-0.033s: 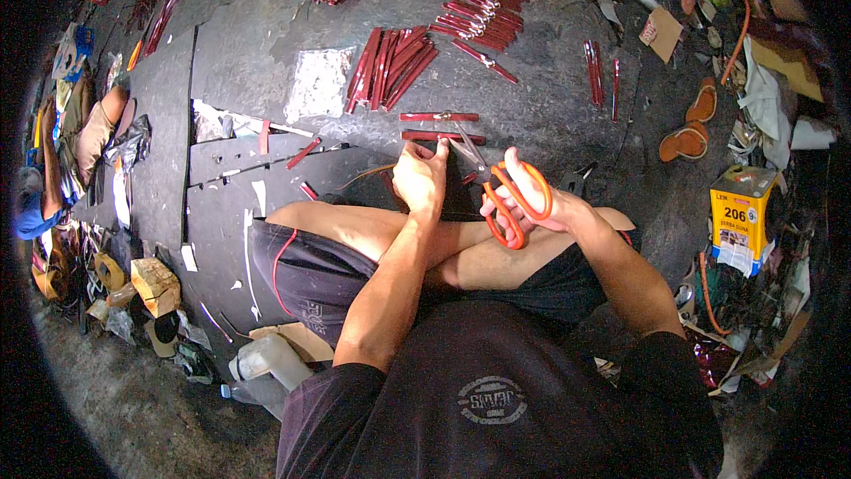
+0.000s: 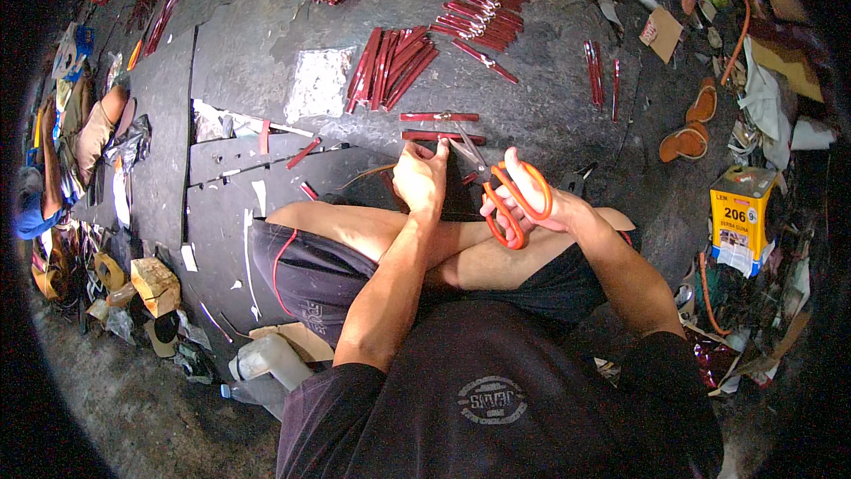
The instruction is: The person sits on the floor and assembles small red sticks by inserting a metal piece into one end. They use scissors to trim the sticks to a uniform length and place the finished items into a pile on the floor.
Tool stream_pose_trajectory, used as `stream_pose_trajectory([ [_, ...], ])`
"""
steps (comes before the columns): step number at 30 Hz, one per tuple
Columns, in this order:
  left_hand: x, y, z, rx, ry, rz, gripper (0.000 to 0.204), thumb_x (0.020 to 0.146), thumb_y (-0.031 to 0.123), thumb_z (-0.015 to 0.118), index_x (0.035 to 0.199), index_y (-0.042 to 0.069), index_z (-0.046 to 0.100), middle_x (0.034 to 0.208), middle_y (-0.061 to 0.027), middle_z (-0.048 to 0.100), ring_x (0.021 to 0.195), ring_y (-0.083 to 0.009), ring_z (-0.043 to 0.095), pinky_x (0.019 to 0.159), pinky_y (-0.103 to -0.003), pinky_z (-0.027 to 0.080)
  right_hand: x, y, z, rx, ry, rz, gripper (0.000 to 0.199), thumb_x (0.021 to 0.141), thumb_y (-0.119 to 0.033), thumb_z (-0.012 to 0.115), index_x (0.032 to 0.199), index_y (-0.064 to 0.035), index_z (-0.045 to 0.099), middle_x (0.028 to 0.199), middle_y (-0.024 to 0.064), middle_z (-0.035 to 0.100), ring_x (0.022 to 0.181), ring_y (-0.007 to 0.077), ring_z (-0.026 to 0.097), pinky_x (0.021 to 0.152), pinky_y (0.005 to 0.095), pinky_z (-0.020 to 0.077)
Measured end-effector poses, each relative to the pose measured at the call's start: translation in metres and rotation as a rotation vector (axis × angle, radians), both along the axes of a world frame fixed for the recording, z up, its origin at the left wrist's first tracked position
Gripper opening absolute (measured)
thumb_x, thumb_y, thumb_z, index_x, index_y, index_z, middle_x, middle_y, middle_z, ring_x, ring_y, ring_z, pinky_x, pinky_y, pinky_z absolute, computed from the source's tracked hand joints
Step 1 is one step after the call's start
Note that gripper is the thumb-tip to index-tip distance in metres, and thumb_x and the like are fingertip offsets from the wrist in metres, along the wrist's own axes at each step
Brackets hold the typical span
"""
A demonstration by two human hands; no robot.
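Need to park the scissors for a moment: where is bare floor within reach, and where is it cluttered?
Bare dark floor lies right of the two red strips, before the thin red sticks. Another patch lies between the silver sheet and the dark board. Crowded: the red bundles ahead and the far-right litter around the yellow can.

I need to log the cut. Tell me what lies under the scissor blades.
Under the scissors, held by the right hand, lies a red strip on the dark floor. The left hand holds its near end. The blade tips and the exact cut spot are too small to tell.
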State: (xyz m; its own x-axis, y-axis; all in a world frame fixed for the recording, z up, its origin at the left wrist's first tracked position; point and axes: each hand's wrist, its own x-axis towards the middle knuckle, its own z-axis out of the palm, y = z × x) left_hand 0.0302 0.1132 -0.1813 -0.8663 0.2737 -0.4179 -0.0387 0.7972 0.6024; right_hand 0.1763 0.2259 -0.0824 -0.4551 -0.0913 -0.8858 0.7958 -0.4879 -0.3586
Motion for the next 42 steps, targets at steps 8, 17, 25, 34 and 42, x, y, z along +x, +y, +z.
stream_pose_trajectory([
  [8, -0.003, 0.004, -0.003, 0.041, 0.002, -0.002, 0.042, 0.076, 0.046, 0.077, 0.077, 0.006, 0.063, 0.075, -0.0171, 0.069, 0.073, -0.0361, 0.067, 0.073, -0.043, 0.052, -0.006, 0.008, 0.001, -0.003, -0.016, -0.007, 0.110, 0.074, -0.094, 0.019, 0.096, 0.0053, 0.061, 0.069, 0.0100, 0.058, 0.063, 0.0230, 0.062, 0.061, 0.0378, 0.0531],
  [17, -0.004, 0.005, -0.005, 0.026, 0.003, -0.008, 0.044, 0.077, 0.048, 0.076, 0.078, 0.006, 0.062, 0.076, -0.0182, 0.069, 0.074, -0.0365, 0.068, 0.073, -0.044, 0.052, -0.013, 0.017, 0.004, -0.019, -0.077, 0.065, 0.112, 0.075, -0.093, 0.011, 0.103, 0.0024, 0.063, 0.068, 0.0068, 0.058, 0.058, 0.0228, 0.063, 0.059, 0.0373, 0.0539],
  [25, -0.004, 0.004, 0.002, 0.017, -0.021, -0.011, 0.041, 0.077, 0.046, 0.077, 0.079, 0.007, 0.063, 0.077, -0.0165, 0.069, 0.074, -0.0359, 0.067, 0.073, -0.043, 0.051, -0.026, 0.033, 0.011, 0.127, -0.061, 0.323, 0.104, 0.075, -0.092, 0.020, 0.094, 0.0004, 0.063, 0.068, 0.0120, 0.059, 0.053, 0.0232, 0.061, 0.052, 0.0358, 0.0538],
  [34, -0.004, 0.004, 0.001, 0.022, -0.032, 0.006, 0.040, 0.077, 0.045, 0.076, 0.080, 0.007, 0.063, 0.077, -0.0162, 0.069, 0.075, -0.0356, 0.067, 0.074, -0.043, 0.051, -0.015, 0.016, 0.004, 0.049, -0.101, 0.080, 0.109, 0.076, -0.091, 0.015, 0.100, 0.0027, 0.065, 0.069, 0.0076, 0.058, 0.054, 0.0247, 0.061, 0.055, 0.0382, 0.0540],
  [42, -0.004, 0.004, -0.001, 0.031, -0.029, 0.006, 0.039, 0.077, 0.044, 0.077, 0.079, 0.007, 0.063, 0.076, -0.0161, 0.068, 0.074, -0.0355, 0.067, 0.073, -0.043, 0.051, -0.014, 0.014, 0.005, 0.031, -0.063, 0.079, 0.104, 0.079, -0.089, 0.016, 0.094, 0.0018, 0.065, 0.062, 0.0063, 0.055, 0.048, 0.0229, 0.058, 0.047, 0.0341, 0.0507],
])
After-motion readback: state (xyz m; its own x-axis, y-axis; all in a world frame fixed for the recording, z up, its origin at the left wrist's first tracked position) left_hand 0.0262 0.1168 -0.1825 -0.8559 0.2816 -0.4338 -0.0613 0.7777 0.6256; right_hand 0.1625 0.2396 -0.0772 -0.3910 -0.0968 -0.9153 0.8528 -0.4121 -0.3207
